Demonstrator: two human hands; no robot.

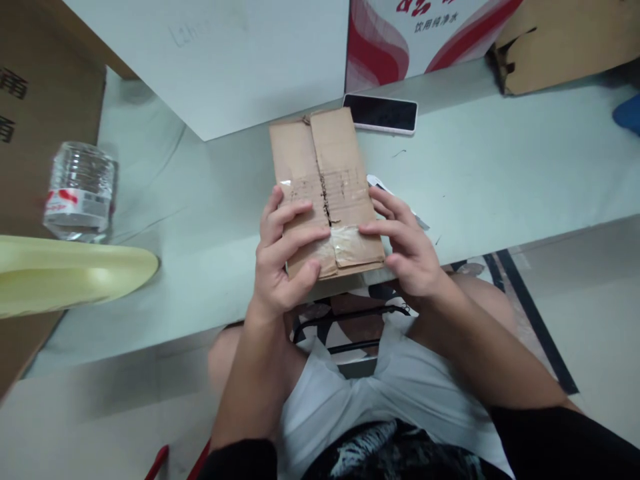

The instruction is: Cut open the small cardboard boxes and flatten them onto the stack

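A small brown cardboard box (pixel 340 157) lies near the table's front edge, with clear tape across its top and a torn, ragged seam down the middle. My left hand (pixel 285 247) grips its left side, fingers over the top and thumb at the near corner. On the right side, my right hand (pixel 407 243) holds the edge, with the index fingertip on the taped flap. Beside that hand lies a slim white and dark item (pixel 375 181), partly hidden behind the fingers; its kind is unclear.
Behind the box lies a phone (pixel 383 113), screen dark. A large white carton (pixel 225 60) and a red-and-white carton (pixel 380 53) stand at the back. Leftward are a clear plastic bottle (pixel 83 190) and a pale yellow curved object (pixel 75 273). Another cardboard box (pixel 570 47) is at far right.
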